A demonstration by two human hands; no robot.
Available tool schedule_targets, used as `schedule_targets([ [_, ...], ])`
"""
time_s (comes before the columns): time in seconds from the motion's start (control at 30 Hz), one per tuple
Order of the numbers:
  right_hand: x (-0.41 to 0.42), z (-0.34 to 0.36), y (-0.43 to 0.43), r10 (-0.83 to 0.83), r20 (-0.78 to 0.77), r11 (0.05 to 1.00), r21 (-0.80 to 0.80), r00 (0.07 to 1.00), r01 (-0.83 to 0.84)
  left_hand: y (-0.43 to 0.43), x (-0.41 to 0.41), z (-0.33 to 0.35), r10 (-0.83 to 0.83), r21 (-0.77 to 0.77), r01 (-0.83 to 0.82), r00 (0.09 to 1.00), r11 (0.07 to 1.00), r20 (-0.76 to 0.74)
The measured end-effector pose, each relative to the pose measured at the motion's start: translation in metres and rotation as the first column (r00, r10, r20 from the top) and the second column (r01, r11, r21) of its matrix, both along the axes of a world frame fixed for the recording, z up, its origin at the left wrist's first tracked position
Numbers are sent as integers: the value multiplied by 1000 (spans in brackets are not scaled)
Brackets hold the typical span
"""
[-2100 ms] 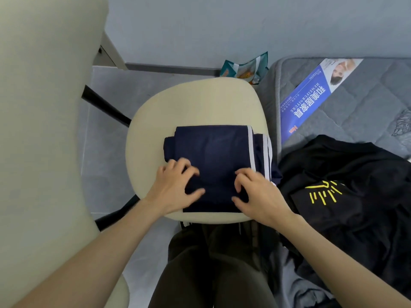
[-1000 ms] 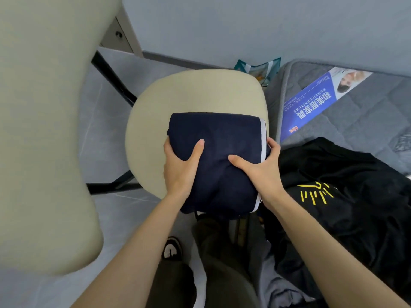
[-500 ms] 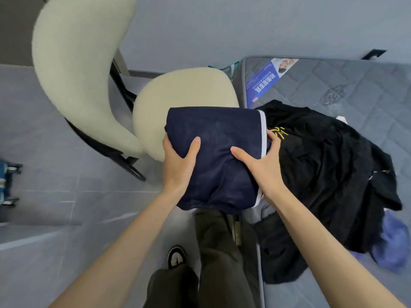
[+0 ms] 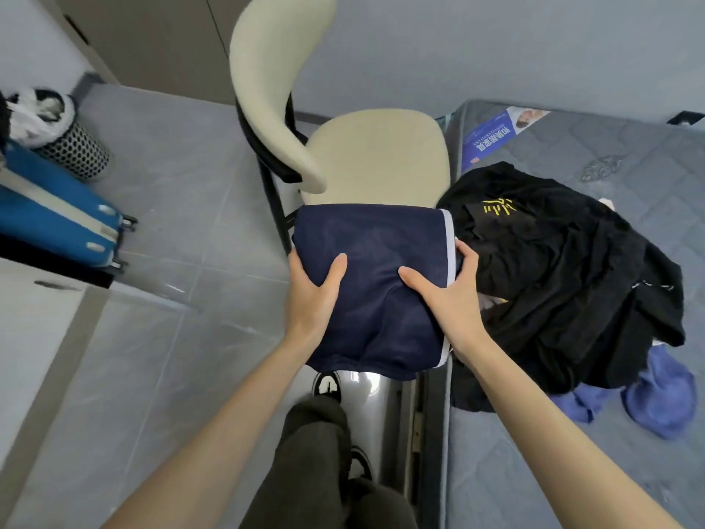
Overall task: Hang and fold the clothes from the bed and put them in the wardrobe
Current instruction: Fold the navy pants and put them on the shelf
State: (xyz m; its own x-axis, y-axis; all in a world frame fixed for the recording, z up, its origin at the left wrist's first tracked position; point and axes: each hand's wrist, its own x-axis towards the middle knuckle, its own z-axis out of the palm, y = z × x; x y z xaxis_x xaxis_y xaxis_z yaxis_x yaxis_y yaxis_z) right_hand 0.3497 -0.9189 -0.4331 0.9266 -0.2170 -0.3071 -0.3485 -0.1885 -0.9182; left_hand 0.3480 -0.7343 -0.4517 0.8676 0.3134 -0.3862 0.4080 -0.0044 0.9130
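Fold looks done: left hand (image 4: 311,295) and right hand (image 4: 450,295) grip the folded navy garment (image 4: 374,253) by the chair (image 4: 381,154); next, carry it flat to the wardrobe.

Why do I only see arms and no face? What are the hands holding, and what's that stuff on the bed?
The camera sits on the person's head and looks down, so you see only their arms and legs. There is no machine, just two bare hands. The left hand and right hand grip a folded dark blue garment by its sides, held up near a cream chair. On the grey bed at the right lie a heap of black clothes and a blue cloth.
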Motion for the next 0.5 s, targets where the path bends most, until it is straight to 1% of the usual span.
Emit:
schedule_targets([
  [0.07,-15,4,10,51,11,999,9,999,-51,9,-25,4,56,21,-56,998,998,27],
  [0.17,-39,13,26,145,31,989,17,989,-146,24,-66,16,128,81,-139,984,987,126],
  [0.27,-62,27,47,235,43,971,30,971,-237,41,-109,35,190,106,-210,966,972,177],
  [0.4,-88,56,89,382,69,920,64,922,-386,76,-160,63,274,128,-307,936,943,222],
  [0.5,-104,83,130,475,94,871,93,875,-483,109,-193,91,362,128,-402,897,907,256],
])
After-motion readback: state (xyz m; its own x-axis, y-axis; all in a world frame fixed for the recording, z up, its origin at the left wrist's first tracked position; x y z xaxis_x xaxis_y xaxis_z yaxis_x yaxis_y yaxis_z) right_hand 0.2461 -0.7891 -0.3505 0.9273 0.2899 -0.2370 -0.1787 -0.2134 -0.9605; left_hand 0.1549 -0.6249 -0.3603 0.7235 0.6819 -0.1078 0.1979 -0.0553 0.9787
